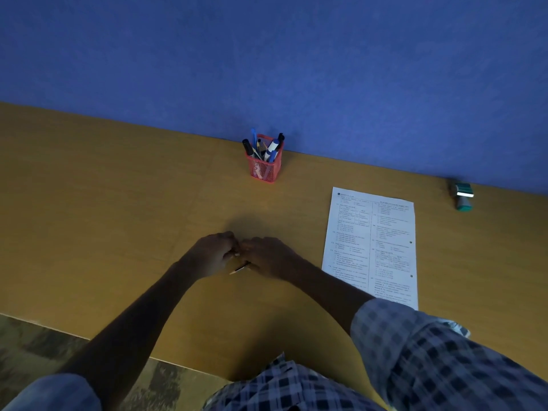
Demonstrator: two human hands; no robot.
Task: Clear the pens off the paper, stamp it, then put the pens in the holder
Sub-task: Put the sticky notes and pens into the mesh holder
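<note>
Pens [239,267] are sitting pinched between my left hand [212,256] and right hand [268,256], both closing on them over the desk [118,203], left of the paper [370,247].

pen [239,268]: mostly hidden under hands [243,256] | paper [370,247]: print unreadable, near corner behind sleeve [415,336] | stamp [462,197]: blurred

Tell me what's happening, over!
Left hand and right hand together on desk, gripping a pen. Paper clear. Holder has pens. Stamp far right.
</note>
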